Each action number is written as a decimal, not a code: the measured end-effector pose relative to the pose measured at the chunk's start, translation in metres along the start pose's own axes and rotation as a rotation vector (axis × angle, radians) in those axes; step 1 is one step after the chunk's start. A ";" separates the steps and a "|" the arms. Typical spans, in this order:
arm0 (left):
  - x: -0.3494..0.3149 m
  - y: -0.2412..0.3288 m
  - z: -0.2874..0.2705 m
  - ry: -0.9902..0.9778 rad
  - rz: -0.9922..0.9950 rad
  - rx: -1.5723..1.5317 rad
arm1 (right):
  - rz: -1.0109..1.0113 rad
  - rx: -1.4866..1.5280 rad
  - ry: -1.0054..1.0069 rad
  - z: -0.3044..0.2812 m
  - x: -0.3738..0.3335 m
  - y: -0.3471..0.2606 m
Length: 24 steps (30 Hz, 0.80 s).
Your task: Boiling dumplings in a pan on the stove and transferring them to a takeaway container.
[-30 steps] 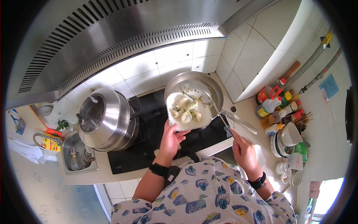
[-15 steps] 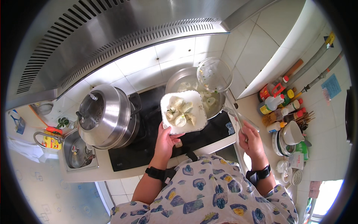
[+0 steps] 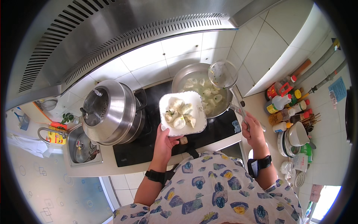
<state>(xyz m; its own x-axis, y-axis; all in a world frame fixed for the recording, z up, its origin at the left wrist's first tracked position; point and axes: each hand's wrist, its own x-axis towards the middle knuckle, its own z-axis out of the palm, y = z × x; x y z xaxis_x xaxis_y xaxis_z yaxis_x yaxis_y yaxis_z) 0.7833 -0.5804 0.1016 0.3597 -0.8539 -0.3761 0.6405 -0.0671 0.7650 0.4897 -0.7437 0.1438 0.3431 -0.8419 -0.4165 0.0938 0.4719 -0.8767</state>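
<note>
My left hand (image 3: pixel 164 143) grips the near edge of a square white bowl (image 3: pixel 201 118), thumb on the rim. Several cooked dumplings (image 3: pixel 179 122) sit in it. Behind the bowl, partly hidden by it, a wide metal pan (image 3: pixel 183 70) holds cloudy liquid with more dumplings (image 3: pixel 217 98). My right hand (image 3: pixel 254 132) is closed round the handle of a round skimmer (image 3: pixel 223 74). Its head hangs over the pan's far right side, with only small green bits visible on it.
A large lidded steel steamer pot (image 3: pixel 112 119) stands on the left of the black cooktop (image 3: pixel 138 153), beside the sink (image 3: pixel 80 164). Sauce bottles (image 3: pixel 279 103) and stacked bowls (image 3: pixel 297 134) line the right counter. The range hood (image 3: pixel 149 22) hangs above.
The skimmer has moved away from the bowl, toward the pan's far right edge. My left hand has drawn the bowl slightly left of the pan, showing more dumplings in the liquid.
</note>
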 end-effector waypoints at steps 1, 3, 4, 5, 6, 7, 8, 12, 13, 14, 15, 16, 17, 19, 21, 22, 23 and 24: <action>0.000 0.001 0.000 0.003 0.000 -0.004 | 0.000 0.000 -0.002 0.001 -0.001 0.001; 0.001 0.001 0.000 0.000 0.000 -0.003 | 0.012 -0.003 -0.015 0.002 -0.004 0.003; 0.002 0.001 0.001 -0.004 -0.002 -0.003 | 0.012 -0.001 -0.011 0.001 -0.004 0.002; 0.002 0.001 0.002 -0.007 -0.005 -0.001 | 0.010 -0.001 -0.013 0.000 -0.004 0.002; 0.002 0.001 0.004 0.007 -0.004 0.008 | 0.004 -0.001 -0.011 -0.002 -0.005 0.001; 0.002 0.001 0.007 0.020 -0.003 0.017 | 0.000 0.001 -0.003 -0.006 -0.003 0.002; 0.001 0.001 0.007 0.011 -0.007 0.018 | -0.034 -0.106 0.057 -0.010 0.002 0.005; -0.001 0.004 0.001 0.031 0.023 -0.009 | -0.494 -0.910 0.236 -0.032 0.022 0.000; 0.000 0.003 -0.003 0.040 0.031 -0.022 | -0.493 -0.910 0.244 -0.032 0.025 -0.006; -0.001 0.002 -0.005 0.034 0.028 -0.021 | -0.559 -0.986 0.253 -0.028 0.027 -0.012; -0.001 0.003 -0.008 0.056 0.032 -0.033 | -0.625 -1.062 0.261 -0.022 0.029 -0.019; -0.002 0.004 -0.010 0.079 0.037 -0.044 | -0.598 -1.110 0.241 -0.018 0.032 -0.024; -0.003 0.004 -0.012 0.077 0.037 -0.043 | -0.597 -1.109 0.243 -0.015 0.037 -0.025; -0.005 0.006 -0.013 0.076 0.038 -0.033 | -0.625 -1.306 0.233 -0.013 0.048 -0.023; -0.007 0.007 -0.013 0.081 0.041 -0.035 | -0.613 -1.350 0.235 -0.011 0.058 -0.021; -0.009 0.007 -0.013 0.090 0.045 -0.036 | -0.602 -1.393 0.232 -0.010 0.062 -0.020; -0.011 0.007 -0.015 0.088 0.044 -0.037 | -0.601 -1.395 0.234 -0.010 0.065 -0.019; -0.013 0.008 -0.017 0.080 0.063 -0.043 | -0.608 -1.418 0.232 -0.008 0.068 -0.018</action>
<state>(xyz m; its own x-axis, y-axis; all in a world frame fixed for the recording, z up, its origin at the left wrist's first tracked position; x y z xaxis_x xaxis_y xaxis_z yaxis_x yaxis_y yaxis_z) 0.7952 -0.5609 0.1037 0.4521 -0.8115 -0.3703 0.6428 0.0086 0.7659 0.5035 -0.8117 0.1295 0.4241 -0.8909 0.1628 -0.8119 -0.4536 -0.3674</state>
